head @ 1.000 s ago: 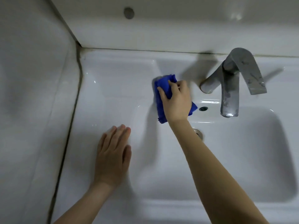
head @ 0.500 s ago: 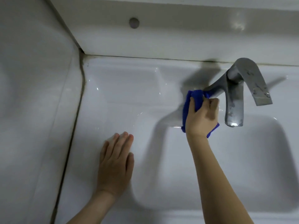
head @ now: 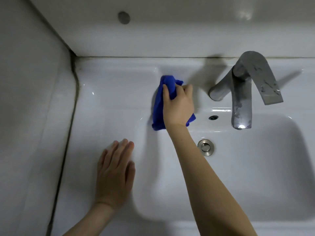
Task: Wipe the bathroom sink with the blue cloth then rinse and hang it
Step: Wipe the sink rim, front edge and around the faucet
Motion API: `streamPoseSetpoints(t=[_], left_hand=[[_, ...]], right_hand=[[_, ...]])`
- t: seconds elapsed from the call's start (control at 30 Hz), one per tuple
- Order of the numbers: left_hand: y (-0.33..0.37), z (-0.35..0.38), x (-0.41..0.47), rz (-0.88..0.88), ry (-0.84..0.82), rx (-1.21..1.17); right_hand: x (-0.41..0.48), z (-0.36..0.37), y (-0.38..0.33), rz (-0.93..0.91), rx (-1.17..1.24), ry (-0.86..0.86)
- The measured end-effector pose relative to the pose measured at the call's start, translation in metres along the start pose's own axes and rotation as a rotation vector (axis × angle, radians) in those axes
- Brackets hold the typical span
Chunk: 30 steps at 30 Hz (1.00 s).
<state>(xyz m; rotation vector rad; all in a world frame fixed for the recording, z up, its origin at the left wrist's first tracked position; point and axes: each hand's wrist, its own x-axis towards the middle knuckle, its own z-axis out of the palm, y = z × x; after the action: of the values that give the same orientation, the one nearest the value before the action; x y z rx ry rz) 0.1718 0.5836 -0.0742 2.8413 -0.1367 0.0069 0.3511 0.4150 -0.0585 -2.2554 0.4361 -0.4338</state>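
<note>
Currently: wiping step in hand. Right hand (head: 178,106) reaches across the basin and grips the bunched blue microfibre cloth (head: 159,108), fingers curled over its top fold, palm bearing down. Cloth lies pressed on the back ledge of the white glazed ceramic sink (head: 110,99), at the basin's rear-left corner, well left of the grey metal tap (head: 242,92) and not touching it. Bunching looks deliberate: a thick pad gives the palm something to push through.

Left hand (head: 115,172) lies flat on the sink's left deck, fingers extended and close together, holding nothing. Judgement: it serves as a brace, taking body weight while the other arm stretches to the far ledge.

Tap: spout points down over the basin, lever angled out to the right, droplets on the metal. No water visibly running. Round steel drain plug (head: 205,147) sits in the basin floor just beside the right forearm; small overflow hole (head: 213,117) lies under the spout.

Progress, estimated: early to mid. Rinsing and hanging not yet done; no hanging point in view.

Risk: wet glaze is slick, so the bracing palm could slide.
</note>
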Motion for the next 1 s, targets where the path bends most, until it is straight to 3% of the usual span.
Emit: streamPoseSetpoints(t=[0.1, 0.2, 0.3, 0.43, 0.6, 0.67, 0.83, 0.9, 1.0], left_hand=[[-0.001, 0.000, 0.000, 0.018, 0.023, 0.007], [-0.001, 0.001, -0.001, 0.013, 0.026, 0.002], [-0.001, 0.000, 0.000, 0.002, 0.024, -0.005], [0.000, -0.001, 0.000, -0.007, 0.006, 0.001], [0.000, -0.002, 0.000, -0.015, 0.007, -0.013], [0.000, -0.002, 0.001, -0.014, 0.007, -0.006], [0.000, -0.002, -0.001, -0.015, 0.003, 0.007], [0.000, -0.002, 0.000, -0.013, 0.006, 0.014], [0.000, -0.001, 0.001, -0.007, 0.017, 0.008]], right_hand=[[0.016, -0.032, 0.043, 0.006, -0.294, -0.005], [0.025, -0.045, 0.063, 0.048, -0.409, 0.156], [0.014, -0.017, 0.029, 0.056, -0.318, 0.161], [-0.007, -0.008, 0.020, -0.216, -0.234, -0.003], [0.012, -0.041, 0.059, 0.004, -0.416, 0.180], [0.023, -0.022, 0.033, 0.109, -0.389, 0.132], [-0.016, -0.027, 0.040, -0.164, -0.237, -0.022], [-0.014, -0.044, 0.058, -0.105, -0.298, 0.049], [0.017, -0.032, 0.042, 0.148, -0.393, 0.147]])
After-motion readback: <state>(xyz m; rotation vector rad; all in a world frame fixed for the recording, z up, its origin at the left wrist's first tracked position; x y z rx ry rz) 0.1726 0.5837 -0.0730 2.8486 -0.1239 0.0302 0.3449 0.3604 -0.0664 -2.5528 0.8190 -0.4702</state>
